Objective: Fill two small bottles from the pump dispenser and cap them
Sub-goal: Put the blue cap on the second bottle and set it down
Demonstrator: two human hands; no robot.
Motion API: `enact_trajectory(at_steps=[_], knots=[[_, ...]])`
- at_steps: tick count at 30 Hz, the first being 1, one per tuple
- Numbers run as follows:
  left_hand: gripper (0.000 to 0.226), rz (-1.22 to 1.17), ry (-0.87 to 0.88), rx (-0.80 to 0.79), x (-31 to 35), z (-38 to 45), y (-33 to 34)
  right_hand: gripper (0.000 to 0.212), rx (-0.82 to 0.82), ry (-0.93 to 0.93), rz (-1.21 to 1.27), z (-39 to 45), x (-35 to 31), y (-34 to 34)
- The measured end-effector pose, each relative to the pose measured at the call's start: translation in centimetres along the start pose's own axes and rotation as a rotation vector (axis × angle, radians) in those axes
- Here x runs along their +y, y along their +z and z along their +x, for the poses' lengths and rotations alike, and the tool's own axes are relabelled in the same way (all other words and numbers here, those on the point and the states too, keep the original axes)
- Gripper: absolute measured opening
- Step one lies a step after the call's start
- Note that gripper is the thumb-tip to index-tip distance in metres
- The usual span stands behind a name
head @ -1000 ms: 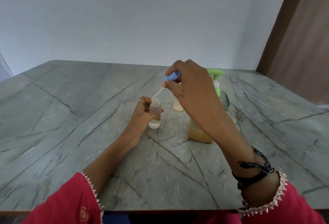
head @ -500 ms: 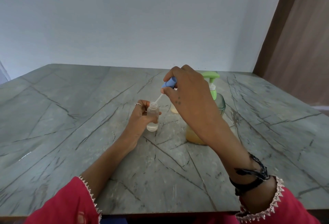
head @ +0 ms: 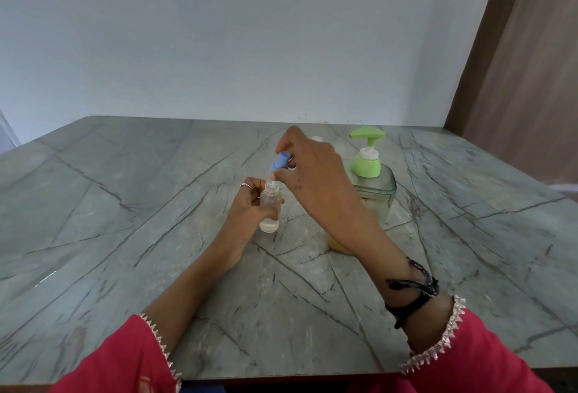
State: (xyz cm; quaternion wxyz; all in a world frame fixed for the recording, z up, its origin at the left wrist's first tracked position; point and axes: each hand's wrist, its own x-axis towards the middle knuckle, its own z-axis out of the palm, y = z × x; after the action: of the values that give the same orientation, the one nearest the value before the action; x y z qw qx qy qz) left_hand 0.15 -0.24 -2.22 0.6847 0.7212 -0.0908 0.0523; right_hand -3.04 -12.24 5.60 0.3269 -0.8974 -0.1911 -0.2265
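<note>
Behind the desk (head: 131, 192) I see one pale blue-white wall (head: 250, 33) filling the upper view, and one brown panel (head: 525, 64) rising along the right edge. I count a single desk, its grey-green stone top veined with dark cracks, with its near edge along the bottom of my view.

Next in size come two forearms in two red sleeves (head: 119, 358) trimmed with silver edging; the right wrist wears one dark band (head: 413, 289).

I count one pump dispenser (head: 370, 183): a clear body with yellowish liquid low inside and a green pump head, standing upright right of centre. The right forearm crosses in front of its lower left part and hides it.

One small clear bottle (head: 271, 205) is plainly visible, upright near the desk's middle with a little clear liquid at the bottom. My left hand (head: 250, 208) has its fingers wrapped around that bottle from the left side. A second white-topped thing (head: 317, 138) peeks out beyond the right hand; I cannot tell what it is.

My right hand (head: 312, 177) pinches one blue cap (head: 279, 163) in its fingers, tilted, just above the bottle's open mouth, with the cap's thin white tube reaching into the neck.

One thin ring (head: 245, 185) sits on a left finger.
</note>
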Motion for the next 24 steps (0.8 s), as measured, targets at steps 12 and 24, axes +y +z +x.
enact_trajectory(at_steps=[12,24], knots=[[0.035,-0.044,-0.047,-0.027,-0.2,0.0,-0.4,0.031,-0.066,0.078,0.273,0.2,1.8,3.1],[0.03,0.081,0.044,0.028,-0.8,0.7,-0.1,0.047,0.112,0.136,0.374,-0.5,2.4,4.8]])
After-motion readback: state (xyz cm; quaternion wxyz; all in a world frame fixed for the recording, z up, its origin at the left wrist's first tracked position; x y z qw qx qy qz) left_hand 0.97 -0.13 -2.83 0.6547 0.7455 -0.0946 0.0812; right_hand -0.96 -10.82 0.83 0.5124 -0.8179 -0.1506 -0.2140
